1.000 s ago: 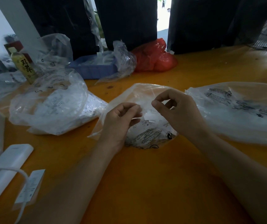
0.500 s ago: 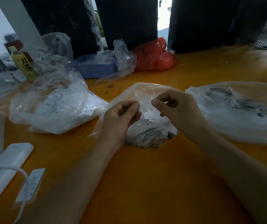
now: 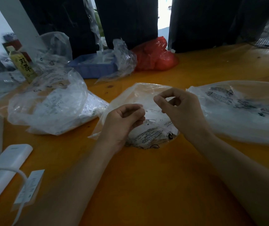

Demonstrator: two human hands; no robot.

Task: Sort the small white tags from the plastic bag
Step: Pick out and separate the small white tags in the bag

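At the far left edge of the orange bench (image 3: 146,185) lies a white power bank (image 3: 5,170) with a white cable (image 3: 8,168) looped over it, and just beside it a paper slip (image 3: 29,187). Behind those, a yellow bottle (image 3: 23,66) with black lettering stands upright near a white post (image 3: 16,22). Next comes a full clear bag (image 3: 52,105), crumpled and stuffed with white slips. Beyond it, toward the back edge, sits a blue tray (image 3: 93,67) with loose clear plastic draped over its right side, and a red bag (image 3: 155,56) rests just to the right of that.

Mid-bench lies the flat bag (image 3: 140,95) printed with black text, and the small white tags (image 3: 151,115) sit on or in it between the two hands; which, I cannot tell. The left hand (image 3: 122,124) hovers over the bag's near left part, its fingers (image 3: 138,111) curled, thumb and forefinger pinching what looks like a tag's edge. The right hand (image 3: 182,111) is raised a little higher, its thumb and forefinger pinched together on something thin and pale, hard to make out.

To the right, well apart, another printed bag (image 3: 238,111) lies spread out. Dark curtains (image 3: 127,22) hang behind the bench, with a bright gap of daylight between them.
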